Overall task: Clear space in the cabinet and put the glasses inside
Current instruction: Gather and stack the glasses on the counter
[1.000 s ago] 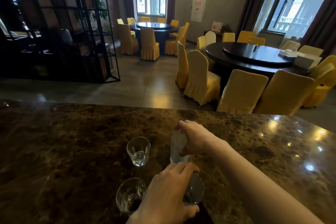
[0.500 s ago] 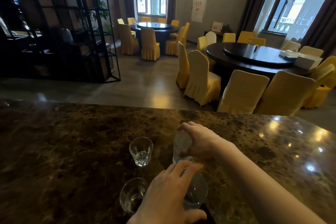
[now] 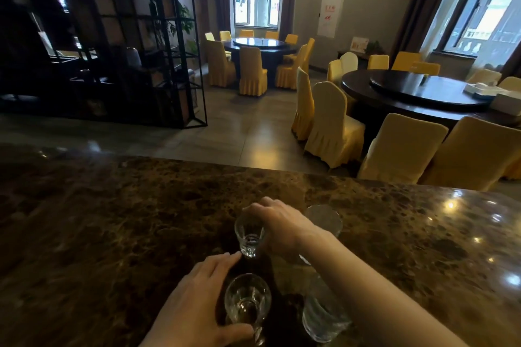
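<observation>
Several clear glasses stand on the dark marble counter (image 3: 112, 234). My right hand (image 3: 277, 222) reaches across from the right, and its fingers close over the rim of the far small glass (image 3: 249, 238). My left hand (image 3: 197, 304) curls around the left side of the near small glass (image 3: 247, 304), thumb at its base. A taller glass (image 3: 324, 218) stands just behind my right wrist. Another tall glass (image 3: 321, 317) stands at the near edge, partly under my right forearm. No cabinet is in view.
Beyond the counter's far edge lies a dining room. It has a black metal shelf unit (image 3: 127, 36) at the left and round dark tables (image 3: 423, 90) ringed by yellow-covered chairs (image 3: 332, 127) at the right.
My right hand has let go of the taller glass and moved left onto the far small glass. My left hand has shifted from the near right glass to the near small glass.
</observation>
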Available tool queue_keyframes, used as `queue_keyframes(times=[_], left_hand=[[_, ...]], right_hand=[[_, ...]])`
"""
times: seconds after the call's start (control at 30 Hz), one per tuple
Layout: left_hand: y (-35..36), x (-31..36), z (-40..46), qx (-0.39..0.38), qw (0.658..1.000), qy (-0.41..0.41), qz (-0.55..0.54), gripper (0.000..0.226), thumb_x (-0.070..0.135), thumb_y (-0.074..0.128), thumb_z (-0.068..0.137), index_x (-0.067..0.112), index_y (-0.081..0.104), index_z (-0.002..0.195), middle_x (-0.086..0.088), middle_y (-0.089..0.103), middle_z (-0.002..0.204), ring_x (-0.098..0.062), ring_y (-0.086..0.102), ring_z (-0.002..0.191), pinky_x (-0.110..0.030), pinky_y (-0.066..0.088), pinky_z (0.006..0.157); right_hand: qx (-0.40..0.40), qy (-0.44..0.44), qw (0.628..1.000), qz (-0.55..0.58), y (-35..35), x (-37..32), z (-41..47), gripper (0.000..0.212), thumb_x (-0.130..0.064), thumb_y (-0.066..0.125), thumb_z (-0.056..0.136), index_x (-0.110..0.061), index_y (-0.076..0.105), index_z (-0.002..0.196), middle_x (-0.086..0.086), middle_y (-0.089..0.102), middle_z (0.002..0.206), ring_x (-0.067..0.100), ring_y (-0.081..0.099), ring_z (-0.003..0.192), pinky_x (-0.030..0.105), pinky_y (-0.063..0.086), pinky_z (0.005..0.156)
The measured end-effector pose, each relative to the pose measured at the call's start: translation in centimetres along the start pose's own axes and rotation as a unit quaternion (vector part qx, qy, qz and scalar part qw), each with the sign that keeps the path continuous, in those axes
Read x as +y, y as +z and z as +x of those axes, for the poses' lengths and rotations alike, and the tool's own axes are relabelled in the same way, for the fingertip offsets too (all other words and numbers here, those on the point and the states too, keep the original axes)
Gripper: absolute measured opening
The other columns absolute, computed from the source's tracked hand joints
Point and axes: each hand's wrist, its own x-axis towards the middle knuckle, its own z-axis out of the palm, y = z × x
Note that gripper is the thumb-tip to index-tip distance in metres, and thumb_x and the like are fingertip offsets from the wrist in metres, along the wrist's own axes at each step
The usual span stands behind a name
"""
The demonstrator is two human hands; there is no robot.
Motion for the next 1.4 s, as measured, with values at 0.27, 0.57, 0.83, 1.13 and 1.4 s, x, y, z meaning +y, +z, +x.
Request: queue_keyframes(times=[0.27, 0.57, 0.83, 1.13, 1.4], left_hand=[[1.4, -0.2, 2.5, -0.072, 0.995, 0.063, 0.024, 0.107, 0.063, 0.077, 0.068, 0.045, 0.013, 0.151, 0.025, 0.023, 0.150, -0.002, 0.026, 0.136, -0.032, 0.032, 0.112], [2.3, -0.8, 3.6, -0.105, 0.989, 0.091, 0.040, 0.086, 0.056, 0.073, 0.073, 0.039, 0.031, 0.145, 0.020, 0.033, 0.142, -0.009, 0.035, 0.132, -0.041, 0.040, 0.107], [2.6, -1.2, 4.8, -0.108, 0.986, 0.118, 0.040, 0.075, 0.051, 0.075, 0.076, 0.034, 0.040, 0.140, 0.012, 0.040, 0.137, -0.012, 0.039, 0.128, -0.038, 0.041, 0.105], [2.1, -2.2, 3.3, -0.019, 0.987, 0.160, 0.017, 0.079, 0.060, 0.079, 0.061, 0.036, 0.046, 0.129, 0.018, 0.047, 0.124, -0.007, 0.047, 0.117, -0.032, 0.044, 0.102], [-1.0, -2.2, -0.8, 0.056, 0.986, 0.158, 0.015, 0.087, 0.069, 0.075, 0.058, 0.042, 0.042, 0.133, 0.022, 0.048, 0.124, -0.003, 0.048, 0.113, -0.028, 0.042, 0.100]], right_hand=[[-0.048, 0.005, 0.997, -0.053, 2.6, -1.3, 3.4, 0.096, -0.022, 0.087, 0.072, -0.039, 0.035, 0.150, 0.000, 0.046, 0.136, 0.023, 0.045, 0.121, 0.037, 0.053, 0.088], [-0.055, 0.033, 0.996, -0.060, 3.3, -1.2, 4.2, 0.087, -0.016, 0.088, 0.068, -0.031, 0.046, 0.142, 0.002, 0.050, 0.127, 0.025, 0.051, 0.112, 0.035, 0.053, 0.081], [-0.031, 0.061, 0.996, -0.054, 3.4, -2.1, 4.1, 0.083, -0.021, 0.090, 0.068, -0.034, 0.050, 0.140, -0.002, 0.052, 0.119, 0.017, 0.051, 0.103, 0.026, 0.046, 0.072], [0.013, 0.117, 0.992, -0.056, -0.2, -5.9, 1.1, 0.078, -0.023, 0.088, 0.071, -0.029, 0.053, 0.140, 0.003, 0.053, 0.122, 0.024, 0.054, 0.109, 0.039, 0.055, 0.086], [0.073, 0.139, 0.984, -0.085, -3.6, -8.0, -4.6, 0.083, -0.031, 0.089, 0.070, -0.035, 0.049, 0.142, -0.001, 0.053, 0.125, 0.021, 0.054, 0.112, 0.030, 0.050, 0.078]])
